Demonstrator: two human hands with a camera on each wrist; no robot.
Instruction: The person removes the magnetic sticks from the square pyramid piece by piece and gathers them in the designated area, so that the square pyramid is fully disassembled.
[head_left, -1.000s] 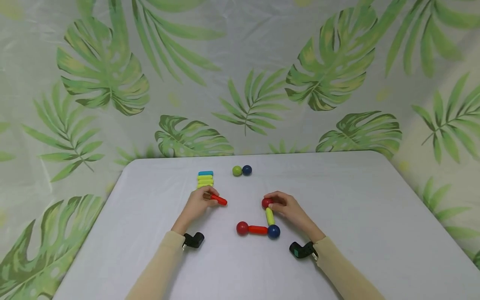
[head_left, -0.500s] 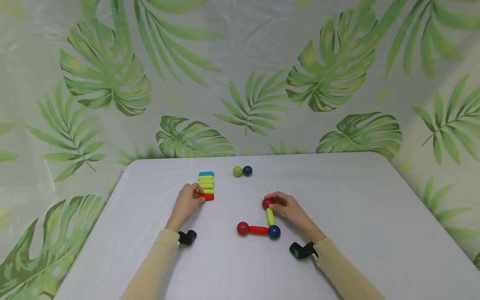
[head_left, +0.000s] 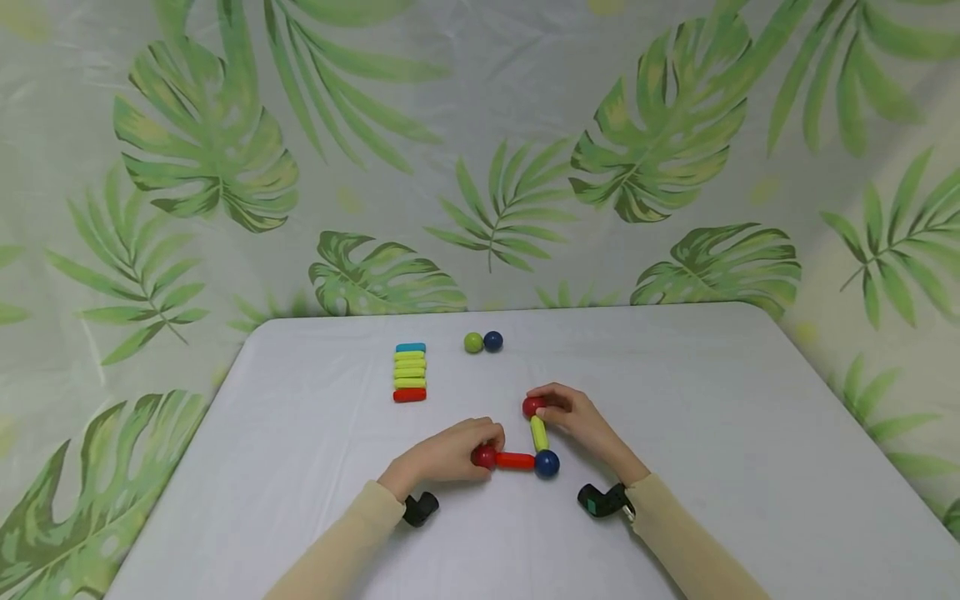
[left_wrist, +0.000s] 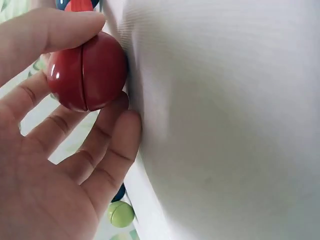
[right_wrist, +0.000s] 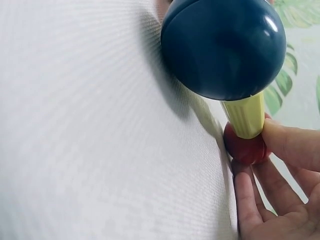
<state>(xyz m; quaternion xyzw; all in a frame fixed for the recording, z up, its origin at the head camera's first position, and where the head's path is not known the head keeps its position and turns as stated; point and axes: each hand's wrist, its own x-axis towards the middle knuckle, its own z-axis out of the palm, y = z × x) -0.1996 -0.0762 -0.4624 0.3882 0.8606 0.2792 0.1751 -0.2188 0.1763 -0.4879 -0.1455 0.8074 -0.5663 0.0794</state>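
Note:
My left hand (head_left: 455, 451) holds a red ball (left_wrist: 87, 71) between thumb and fingers, at the left end of a joined chain. From that ball a red rod (head_left: 515, 461) runs right to a dark blue ball (head_left: 547, 463). A yellow-green rod (head_left: 539, 434) leads from the blue ball up to a second red ball (head_left: 533, 407). My right hand (head_left: 576, 417) grips this far red ball, thumb by the rod's end in the right wrist view. The chain lies on the white table as a corner shape.
Left of the chain, a column of rods lies side by side: a blue rod (head_left: 410, 347) at the back, several yellow-green rods (head_left: 409, 369), a red rod (head_left: 409, 395) in front. A green ball (head_left: 473, 342) and a navy ball (head_left: 492, 341) sit together near the back edge.
My left hand set a red rod down at the front of the rod column, let go, and moved right and nearer to grip the chain's left red ball. My right hand stayed put.

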